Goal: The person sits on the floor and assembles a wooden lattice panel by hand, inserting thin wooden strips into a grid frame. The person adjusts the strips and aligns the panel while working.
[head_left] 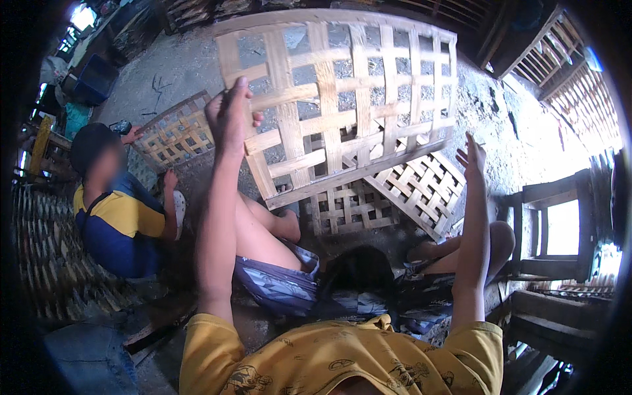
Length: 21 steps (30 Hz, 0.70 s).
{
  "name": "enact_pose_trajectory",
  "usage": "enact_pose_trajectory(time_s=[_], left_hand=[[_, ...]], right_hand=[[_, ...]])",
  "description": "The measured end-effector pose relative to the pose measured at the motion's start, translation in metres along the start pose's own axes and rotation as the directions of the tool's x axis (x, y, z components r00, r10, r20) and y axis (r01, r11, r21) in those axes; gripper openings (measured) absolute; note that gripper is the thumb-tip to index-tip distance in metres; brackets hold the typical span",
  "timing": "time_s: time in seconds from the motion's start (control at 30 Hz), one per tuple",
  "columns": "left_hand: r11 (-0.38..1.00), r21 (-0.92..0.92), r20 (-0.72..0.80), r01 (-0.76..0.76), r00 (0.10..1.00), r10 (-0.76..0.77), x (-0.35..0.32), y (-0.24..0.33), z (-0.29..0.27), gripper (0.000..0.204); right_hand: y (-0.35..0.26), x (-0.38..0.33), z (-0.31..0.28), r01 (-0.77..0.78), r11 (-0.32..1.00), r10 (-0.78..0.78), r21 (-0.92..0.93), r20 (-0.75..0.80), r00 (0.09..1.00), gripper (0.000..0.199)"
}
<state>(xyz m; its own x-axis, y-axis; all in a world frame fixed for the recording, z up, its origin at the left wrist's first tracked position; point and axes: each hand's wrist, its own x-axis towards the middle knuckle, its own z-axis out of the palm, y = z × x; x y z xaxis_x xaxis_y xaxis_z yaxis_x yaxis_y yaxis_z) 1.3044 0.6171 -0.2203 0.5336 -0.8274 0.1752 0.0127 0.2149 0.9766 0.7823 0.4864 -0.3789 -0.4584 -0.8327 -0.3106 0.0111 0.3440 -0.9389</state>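
A framed lattice panel point(326, 85) of pale woven slats is raised and tilted in front of me. My left hand point(230, 122) is closed around its left edge, with the thumb up along the frame. My right hand point(473, 160) stands off the panel's right side, fingers spread, apparently touching nothing. Beneath the raised panel, a tighter-woven panel point(424, 191) lies slanted to the right. Another lattice panel point(355, 207) sits near my feet, partly covered by the raised one.
At left a person point(125, 224) in a blue and yellow shirt sits by another lattice panel point(178, 135). A blue bin point(97, 80) stands farther back. On my right are a wooden frame point(556, 266) and slatted walls. A dark rounded shape point(361, 273) is between my legs.
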Motion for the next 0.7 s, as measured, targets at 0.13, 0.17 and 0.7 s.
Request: enact_pose_trajectory(time_s=[0.13,0.17,0.7], left_hand=[[0.978,0.203,0.165,-0.053,0.986,0.019,0.005,-0.012,0.024,0.038],[0.961,0.268,0.219,-0.072,0.976,0.012,0.008,-0.016,0.023,0.038],[0.673,0.452,0.581,-0.585,0.766,0.275,-0.028,0.052,0.073,0.027]], right_hand=[[0.020,0.010,-0.017,0.132,0.985,-0.122,-0.107,0.095,0.988,0.034],[0.017,0.002,-0.007,0.205,0.971,-0.186,-0.120,0.149,0.971,0.032],[-0.109,-0.164,0.034,0.807,0.566,-0.755,-0.168,0.288,0.589,0.024]])
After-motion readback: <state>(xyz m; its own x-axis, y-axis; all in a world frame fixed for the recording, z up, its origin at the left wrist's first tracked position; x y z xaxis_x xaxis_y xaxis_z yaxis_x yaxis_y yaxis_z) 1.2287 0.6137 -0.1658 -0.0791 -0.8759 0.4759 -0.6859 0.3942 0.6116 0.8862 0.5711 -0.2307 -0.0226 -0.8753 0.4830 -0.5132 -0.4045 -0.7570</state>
